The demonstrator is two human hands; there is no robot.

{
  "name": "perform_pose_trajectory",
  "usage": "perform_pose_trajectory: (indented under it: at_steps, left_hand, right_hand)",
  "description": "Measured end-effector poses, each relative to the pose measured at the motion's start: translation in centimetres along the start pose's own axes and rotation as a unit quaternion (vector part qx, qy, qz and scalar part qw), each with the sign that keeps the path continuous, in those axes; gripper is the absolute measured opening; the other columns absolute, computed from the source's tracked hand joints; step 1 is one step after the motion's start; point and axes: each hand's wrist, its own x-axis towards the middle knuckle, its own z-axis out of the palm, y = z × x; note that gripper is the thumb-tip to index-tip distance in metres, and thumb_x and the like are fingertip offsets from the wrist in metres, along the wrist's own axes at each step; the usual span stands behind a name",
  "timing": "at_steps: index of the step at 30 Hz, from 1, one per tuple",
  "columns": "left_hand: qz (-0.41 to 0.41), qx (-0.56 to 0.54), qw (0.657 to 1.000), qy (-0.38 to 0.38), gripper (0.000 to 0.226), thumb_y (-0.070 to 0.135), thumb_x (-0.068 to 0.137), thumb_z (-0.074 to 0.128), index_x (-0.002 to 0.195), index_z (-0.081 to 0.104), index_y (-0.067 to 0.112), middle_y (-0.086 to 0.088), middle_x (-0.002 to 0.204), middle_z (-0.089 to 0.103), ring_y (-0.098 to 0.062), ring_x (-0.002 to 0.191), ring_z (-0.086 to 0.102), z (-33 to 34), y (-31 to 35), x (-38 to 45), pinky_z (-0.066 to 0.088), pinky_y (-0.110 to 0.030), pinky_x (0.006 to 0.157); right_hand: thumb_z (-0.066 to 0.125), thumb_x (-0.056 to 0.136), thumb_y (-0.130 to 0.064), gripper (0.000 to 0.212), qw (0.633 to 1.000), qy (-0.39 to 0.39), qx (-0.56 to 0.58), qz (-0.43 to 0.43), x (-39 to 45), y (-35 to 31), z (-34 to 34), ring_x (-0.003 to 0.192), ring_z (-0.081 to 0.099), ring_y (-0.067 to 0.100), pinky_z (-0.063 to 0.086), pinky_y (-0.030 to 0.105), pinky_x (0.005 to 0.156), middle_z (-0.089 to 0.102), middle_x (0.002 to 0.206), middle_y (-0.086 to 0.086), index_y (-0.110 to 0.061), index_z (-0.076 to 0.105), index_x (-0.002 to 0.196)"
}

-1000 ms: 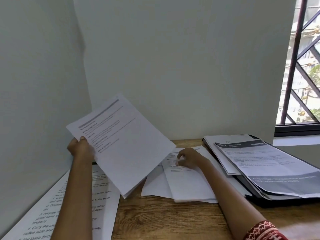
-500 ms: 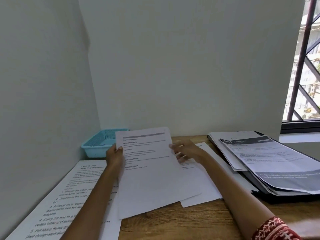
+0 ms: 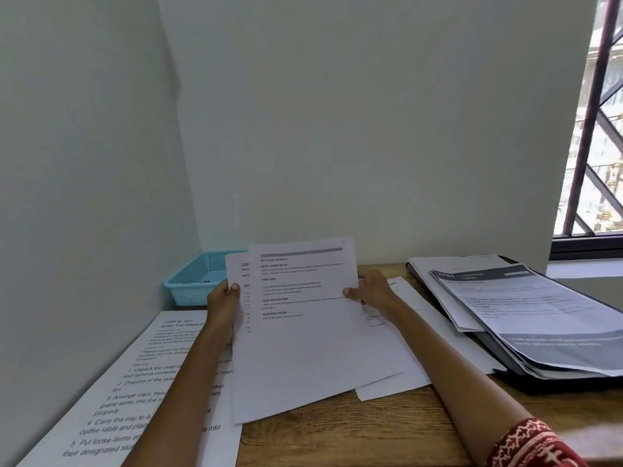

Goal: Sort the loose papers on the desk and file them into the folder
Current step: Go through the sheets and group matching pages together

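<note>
1. far to the left of my left hand, a large printed instruction sheet (image 3: 111,399) lies flat on the table (image 3: 337,439), running under my left forearm.
2. just beyond the left hand, in the corner by the wall, sits a light blue plastic basket (image 3: 195,281).
3. my left hand (image 3: 222,305) grips the left edge of the held papers (image 3: 303,325), thumb on the front face and fingers curled behind.
4. the held papers are at least two sheets, the front one offset to the right of the back one, raised between both hands with their lower edge near the table.
5. my right hand (image 3: 371,291) pinches the right edge of the same papers, thumb on the front.
6. under and to the right of the right hand, more loose sheets (image 3: 421,348) lie on the table.
7. well to the right of the right hand, a dark folder (image 3: 539,382) lies open on the table, with a stack of printed pages (image 3: 526,318) resting on it.
8. a red patterned sleeve (image 3: 529,443) shows on my right arm.
</note>
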Motion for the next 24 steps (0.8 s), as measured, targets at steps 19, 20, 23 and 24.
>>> perform_pose_trajectory:
  at_steps: [19,20,23,24]
  left_hand:
    - [0.066,0.022,0.994,0.087,0.031,0.005,0.099,0.038,0.127,0.052,0.0,-0.016,0.13,0.054,-0.031,0.119,0.051,-4.7,0.7,3.0,0.039,-0.033,0.1]
    - [0.068,0.022,0.994,0.084,0.032,0.005,0.1,0.038,0.128,0.052,0.0,-0.016,0.13,0.054,-0.032,0.12,0.051,-4.7,0.8,3.0,0.039,-0.034,0.1]
    - [0.076,0.032,0.994,0.074,0.032,0.006,0.1,0.038,0.128,0.052,0.001,-0.016,0.13,0.055,-0.032,0.119,0.052,-4.6,0.9,3.0,0.04,-0.034,0.099]
    - [0.079,0.034,0.994,0.068,0.032,0.006,0.1,0.038,0.128,0.052,0.001,-0.016,0.129,0.055,-0.032,0.118,0.052,-4.6,1.0,3.0,0.041,-0.035,0.098]
  right_hand:
    - [0.058,0.089,-0.015,0.041,0.881,0.138,-0.452,-0.009,-0.2,0.2,-1.9,0.118,0.049,0.026,0.045,0.032,0.087,0.054,0.123,0.01,-0.01,0.044,0.128]
    - [0.061,0.09,-0.019,0.04,0.919,0.128,-0.373,-0.032,-0.2,-0.2,-1.1,0.115,0.051,0.025,0.044,0.031,0.086,0.057,0.12,0.009,-0.009,0.048,0.126]
    - [0.07,0.084,-0.033,0.042,0.987,0.037,-0.144,-0.06,-1.0,-1.6,1.9,0.103,0.059,0.017,0.043,0.026,0.083,0.063,0.11,0.003,-0.008,0.061,0.117]
    - [0.072,0.083,-0.033,0.041,0.993,0.0,-0.104,-0.057,-1.4,-2.0,3.0,0.097,0.06,0.013,0.044,0.023,0.081,0.064,0.104,0.0,-0.009,0.063,0.115]
